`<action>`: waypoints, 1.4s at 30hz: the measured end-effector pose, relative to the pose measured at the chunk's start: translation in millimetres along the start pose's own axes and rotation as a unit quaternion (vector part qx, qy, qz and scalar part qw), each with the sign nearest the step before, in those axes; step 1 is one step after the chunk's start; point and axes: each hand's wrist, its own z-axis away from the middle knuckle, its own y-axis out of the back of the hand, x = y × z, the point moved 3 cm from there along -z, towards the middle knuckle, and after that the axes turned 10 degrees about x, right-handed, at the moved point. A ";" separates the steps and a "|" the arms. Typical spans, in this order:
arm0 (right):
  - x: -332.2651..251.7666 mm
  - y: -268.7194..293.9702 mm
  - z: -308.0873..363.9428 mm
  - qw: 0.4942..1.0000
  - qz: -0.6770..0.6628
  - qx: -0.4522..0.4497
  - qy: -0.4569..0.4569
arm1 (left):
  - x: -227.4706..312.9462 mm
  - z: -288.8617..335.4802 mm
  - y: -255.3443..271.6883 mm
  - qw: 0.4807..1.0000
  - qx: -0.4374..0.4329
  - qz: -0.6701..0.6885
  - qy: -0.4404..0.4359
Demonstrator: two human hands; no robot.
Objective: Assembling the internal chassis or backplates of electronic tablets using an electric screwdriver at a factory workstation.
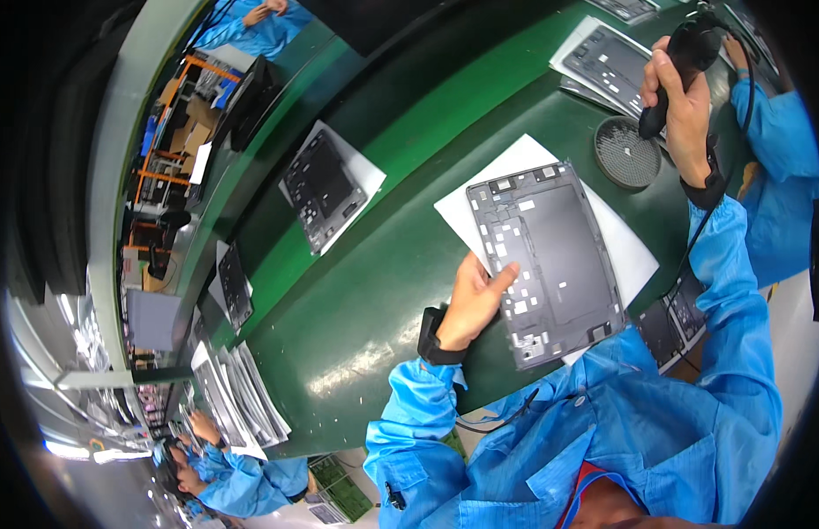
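My left hand [474,301] grips the left edge of a dark grey tablet housing panel [564,247], its thumb lying on the inner face. Small white stickers and cut-outs run along that side of the panel. Partly beneath it shows a white sheet [625,242], turned at an angle on the green table. At the upper right, my right hand [683,106] is wrapped round the handle of a black corded device shaped like a handheld scanner [694,46], raised above the table. Next to that hand is a round grey perforated disc [627,152].
Another panel [323,189] lies on a white sheet on the green belt [409,132], with a further panel [235,286] farther left. Stacked panels [603,62] stand at the upper right, stacked sheets [242,397] at lower left. Co-workers' blue sleeves [784,132] show right and lower left.
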 end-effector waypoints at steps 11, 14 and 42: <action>25.1 37.0 -7.9 1.000 -0.006 0.027 0.000 | 46.2 -64.0 -53.4 0.841 0.096 -0.382 -0.370; 35.8 35.6 -4.5 0.999 -0.012 0.046 0.004 | 21.5 -86.6 -48.7 0.843 0.094 -0.386 -0.363; 44.5 45.8 -7.7 0.999 0.014 0.028 0.007 | 18.5 -94.6 -48.9 0.866 0.068 -0.359 -0.341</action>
